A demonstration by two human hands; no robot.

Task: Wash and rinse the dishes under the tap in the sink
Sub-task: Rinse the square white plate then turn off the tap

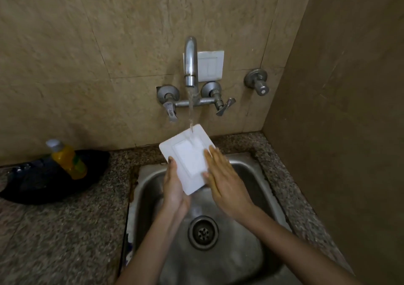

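A white rectangular dish [187, 157] is held tilted over the steel sink [150, 188]. Water runs from the tap [190, 63] onto the dish's upper right part. My left hand [175, 188] grips the dish along its lower left edge, thumb on its face and fingers hidden behind it. My right hand [225, 182] lies flat with straight fingers on the dish's right side.
A yellow soap bottle [67, 158] lies on a black pan [43, 182] on the speckled stone counter at left. The drain [203, 232] sits mid-sink. Two lever handles and a separate valve [258, 81] are on the tiled wall. A wall closes in at right.
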